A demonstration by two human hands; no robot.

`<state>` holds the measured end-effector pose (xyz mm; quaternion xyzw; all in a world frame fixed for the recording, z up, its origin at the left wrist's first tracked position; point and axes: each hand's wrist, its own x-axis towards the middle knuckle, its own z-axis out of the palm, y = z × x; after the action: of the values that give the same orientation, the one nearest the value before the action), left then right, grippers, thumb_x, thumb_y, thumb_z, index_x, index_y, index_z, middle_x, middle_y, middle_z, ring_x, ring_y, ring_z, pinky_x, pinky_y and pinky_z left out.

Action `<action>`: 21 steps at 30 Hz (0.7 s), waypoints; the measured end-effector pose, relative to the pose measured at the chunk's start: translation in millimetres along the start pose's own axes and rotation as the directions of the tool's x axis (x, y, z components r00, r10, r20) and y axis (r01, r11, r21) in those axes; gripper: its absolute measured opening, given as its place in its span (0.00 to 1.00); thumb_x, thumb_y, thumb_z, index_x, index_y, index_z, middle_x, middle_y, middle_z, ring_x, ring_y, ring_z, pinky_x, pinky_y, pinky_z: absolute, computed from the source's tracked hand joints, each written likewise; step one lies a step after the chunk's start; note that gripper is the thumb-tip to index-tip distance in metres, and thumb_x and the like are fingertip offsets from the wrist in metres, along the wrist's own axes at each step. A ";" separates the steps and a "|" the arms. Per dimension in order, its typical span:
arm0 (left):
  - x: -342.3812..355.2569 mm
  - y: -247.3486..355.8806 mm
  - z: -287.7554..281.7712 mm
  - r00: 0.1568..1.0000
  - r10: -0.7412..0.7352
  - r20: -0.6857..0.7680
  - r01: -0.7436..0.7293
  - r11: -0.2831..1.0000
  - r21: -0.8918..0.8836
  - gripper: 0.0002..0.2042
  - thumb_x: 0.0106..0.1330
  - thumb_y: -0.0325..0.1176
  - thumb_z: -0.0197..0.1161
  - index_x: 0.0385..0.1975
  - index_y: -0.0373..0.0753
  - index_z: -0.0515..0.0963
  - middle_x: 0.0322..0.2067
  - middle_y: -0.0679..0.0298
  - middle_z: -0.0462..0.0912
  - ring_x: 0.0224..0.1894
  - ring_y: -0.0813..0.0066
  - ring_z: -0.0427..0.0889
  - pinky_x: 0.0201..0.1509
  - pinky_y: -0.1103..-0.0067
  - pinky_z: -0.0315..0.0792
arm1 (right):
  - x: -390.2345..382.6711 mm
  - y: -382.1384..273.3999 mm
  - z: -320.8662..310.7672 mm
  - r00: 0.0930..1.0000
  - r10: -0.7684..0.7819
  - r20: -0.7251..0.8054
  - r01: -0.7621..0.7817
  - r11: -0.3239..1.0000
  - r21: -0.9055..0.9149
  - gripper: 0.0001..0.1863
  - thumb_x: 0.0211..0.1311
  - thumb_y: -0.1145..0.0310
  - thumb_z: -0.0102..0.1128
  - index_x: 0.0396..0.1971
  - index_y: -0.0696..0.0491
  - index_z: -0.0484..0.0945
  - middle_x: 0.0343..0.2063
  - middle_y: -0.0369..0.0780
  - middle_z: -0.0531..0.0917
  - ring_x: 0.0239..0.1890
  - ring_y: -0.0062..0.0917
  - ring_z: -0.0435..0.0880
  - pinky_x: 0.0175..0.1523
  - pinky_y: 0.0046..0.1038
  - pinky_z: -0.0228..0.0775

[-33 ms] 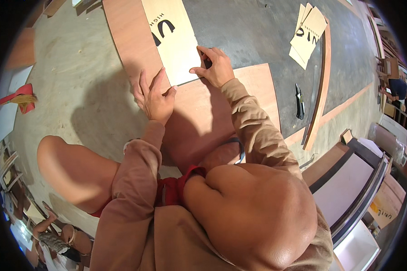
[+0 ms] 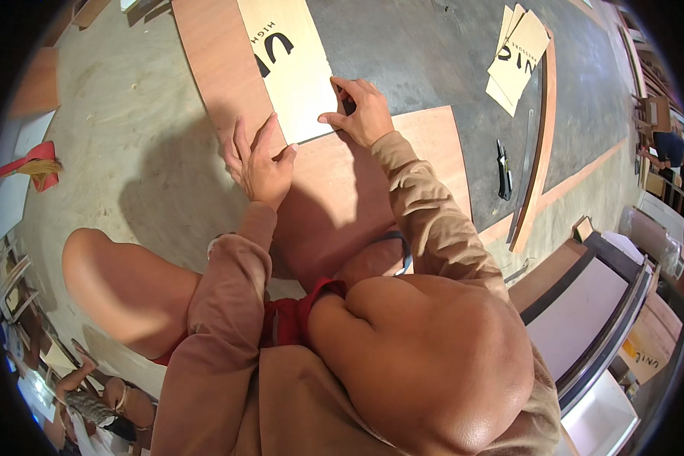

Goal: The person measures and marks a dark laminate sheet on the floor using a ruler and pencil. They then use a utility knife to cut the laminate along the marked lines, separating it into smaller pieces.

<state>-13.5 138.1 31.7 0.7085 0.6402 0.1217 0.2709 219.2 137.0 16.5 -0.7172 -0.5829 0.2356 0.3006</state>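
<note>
A pale yellow sheet with black lettering lies over reddish-brown plywood, a strip of which shows along its left side. My left hand rests with fingers spread at the sheet's near left corner, on the plywood. At the sheet's near right corner is my right hand, its thumb on the sheet and its fingertips by the right edge, thumb and fingers apart. Another reddish-brown plywood area extends from the sheet's near edge toward my legs. A dark shadow hides what is under the right palm.
Right of my hands, on a dark board, lie a black utility knife, a thin metal strip, a wooden batten and several pale lettered pieces. A framed panel stands lower right. Other people are at both sides.
</note>
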 end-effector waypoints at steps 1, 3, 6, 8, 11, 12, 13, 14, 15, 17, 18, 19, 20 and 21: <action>1.0 -0.2 -0.7 1.000 0.001 0.000 -0.001 1.000 -0.006 0.33 0.61 0.42 0.76 0.69 0.68 0.76 0.80 0.64 0.52 0.80 0.41 0.43 0.76 0.40 0.52 | 0.5 -0.5 0.0 1.000 -0.011 0.009 0.011 1.000 0.000 0.42 0.42 0.55 0.87 0.60 0.55 0.81 0.40 0.43 0.84 0.46 0.42 0.80 0.55 0.41 0.74; 0.0 -1.5 -2.0 1.000 0.020 -0.011 -0.020 1.000 -0.008 0.33 0.61 0.42 0.76 0.68 0.67 0.76 0.79 0.62 0.52 0.80 0.42 0.43 0.76 0.40 0.51 | 1.7 -2.5 0.4 0.999 -0.034 0.024 0.034 0.999 0.005 0.42 0.44 0.55 0.87 0.60 0.55 0.80 0.42 0.44 0.84 0.48 0.42 0.79 0.57 0.41 0.74; 13.0 8.8 -6.3 1.000 0.006 0.018 -0.007 0.999 0.042 0.31 0.61 0.42 0.74 0.68 0.64 0.76 0.79 0.59 0.53 0.80 0.43 0.44 0.77 0.42 0.50 | 7.8 3.8 -4.9 0.999 -0.031 0.040 0.032 0.999 -0.010 0.41 0.47 0.57 0.85 0.61 0.56 0.77 0.45 0.46 0.82 0.50 0.44 0.78 0.60 0.42 0.73; 18.3 38.3 -19.9 0.977 -0.155 0.144 0.130 0.977 0.170 0.30 0.61 0.42 0.73 0.67 0.62 0.76 0.78 0.56 0.53 0.80 0.43 0.44 0.78 0.44 0.49 | 5.0 8.3 -3.7 0.998 -0.067 0.010 0.068 0.996 -0.049 0.42 0.49 0.55 0.84 0.64 0.56 0.76 0.44 0.45 0.82 0.48 0.41 0.78 0.58 0.41 0.73; 54.5 48.5 -24.2 0.999 0.033 0.042 -0.039 0.986 0.161 0.30 0.62 0.42 0.71 0.67 0.49 0.73 0.76 0.50 0.53 0.78 0.39 0.50 0.79 0.49 0.52 | 4.4 8.5 -1.3 0.996 -0.091 0.020 0.092 0.995 -0.047 0.43 0.51 0.54 0.83 0.65 0.55 0.75 0.44 0.45 0.79 0.48 0.42 0.76 0.58 0.41 0.72; 72.5 48.8 -21.9 0.993 0.116 -0.002 -0.115 0.985 0.126 0.31 0.63 0.42 0.71 0.67 0.46 0.73 0.76 0.49 0.53 0.77 0.39 0.52 0.78 0.50 0.52 | 4.6 10.8 1.6 0.994 -0.106 0.023 0.106 0.993 -0.044 0.43 0.52 0.53 0.82 0.66 0.55 0.75 0.44 0.45 0.78 0.49 0.42 0.76 0.58 0.41 0.72; 94.8 53.3 -12.6 0.977 0.202 -0.066 -0.199 0.979 0.048 0.28 0.65 0.41 0.70 0.65 0.40 0.74 0.74 0.48 0.57 0.75 0.40 0.57 0.78 0.50 0.54 | 3.9 13.8 -1.3 0.993 -0.115 0.024 0.116 0.992 -0.051 0.44 0.52 0.52 0.82 0.67 0.55 0.74 0.44 0.46 0.77 0.49 0.42 0.75 0.58 0.41 0.71; 123.3 57.7 -4.3 0.958 0.274 -0.086 -0.269 0.961 0.065 0.28 0.66 0.41 0.70 0.65 0.39 0.75 0.73 0.47 0.59 0.75 0.41 0.58 0.78 0.51 0.55 | 3.9 14.1 -4.5 0.994 -0.095 0.052 0.096 0.995 -0.034 0.44 0.52 0.54 0.82 0.68 0.56 0.73 0.45 0.46 0.77 0.49 0.42 0.74 0.59 0.41 0.71; 155.2 60.4 4.0 0.934 0.344 -0.101 -0.336 0.938 0.087 0.28 0.67 0.41 0.70 0.65 0.38 0.75 0.72 0.46 0.61 0.75 0.43 0.60 0.77 0.52 0.56 | 2.9 14.5 -5.6 0.994 -0.072 0.082 0.073 0.997 -0.013 0.45 0.51 0.57 0.83 0.68 0.56 0.73 0.45 0.46 0.76 0.49 0.42 0.74 0.59 0.41 0.70; 219.7 68.5 15.2 0.877 0.457 -0.148 -0.439 0.888 0.137 0.28 0.68 0.41 0.69 0.65 0.36 0.74 0.70 0.47 0.66 0.74 0.46 0.62 0.77 0.55 0.58 | 4.1 13.8 -14.1 0.983 -0.045 0.175 0.040 0.999 0.033 0.49 0.50 0.60 0.84 0.72 0.56 0.69 0.47 0.45 0.74 0.52 0.41 0.72 0.62 0.38 0.69; 250.6 73.1 18.3 0.847 0.500 -0.178 -0.475 0.864 0.166 0.28 0.69 0.42 0.68 0.66 0.35 0.73 0.69 0.47 0.68 0.73 0.48 0.64 0.77 0.56 0.59 | 6.2 15.8 -19.9 0.976 -0.076 0.206 0.065 0.996 0.058 0.51 0.49 0.60 0.84 0.73 0.55 0.68 0.48 0.45 0.73 0.52 0.40 0.72 0.63 0.38 0.69; 279.7 74.4 16.5 0.816 0.540 -0.206 -0.504 0.839 0.206 0.29 0.70 0.43 0.68 0.66 0.34 0.73 0.68 0.48 0.70 0.73 0.50 0.65 0.76 0.58 0.60 | 9.0 16.6 -22.8 0.965 -0.112 0.237 0.093 0.991 0.092 0.53 0.49 0.60 0.85 0.75 0.54 0.66 0.48 0.44 0.73 0.53 0.40 0.71 0.63 0.38 0.68; 305.6 74.4 12.7 0.791 0.576 -0.207 -0.541 0.816 0.203 0.28 0.71 0.43 0.68 0.66 0.33 0.73 0.67 0.49 0.72 0.72 0.51 0.67 0.76 0.58 0.61 | 11.6 17.0 -22.9 0.952 -0.149 0.269 0.117 0.985 0.129 0.55 0.48 0.59 0.86 0.76 0.53 0.65 0.49 0.44 0.72 0.53 0.40 0.71 0.64 0.38 0.68; 323.9 71.7 13.0 0.803 0.563 -0.197 -0.539 0.826 0.164 0.27 0.71 0.42 0.68 0.65 0.33 0.74 0.66 0.50 0.72 0.71 0.50 0.67 0.75 0.58 0.62 | 15.5 14.3 -24.6 0.932 -0.115 0.344 0.077 0.989 0.124 0.57 0.47 0.61 0.86 0.77 0.53 0.63 0.51 0.44 0.71 0.55 0.40 0.70 0.66 0.38 0.67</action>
<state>102.4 448.0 3.2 0.8566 0.4397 0.2468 0.1099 249.2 146.4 24.0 -0.6170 -0.6478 0.3757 0.2416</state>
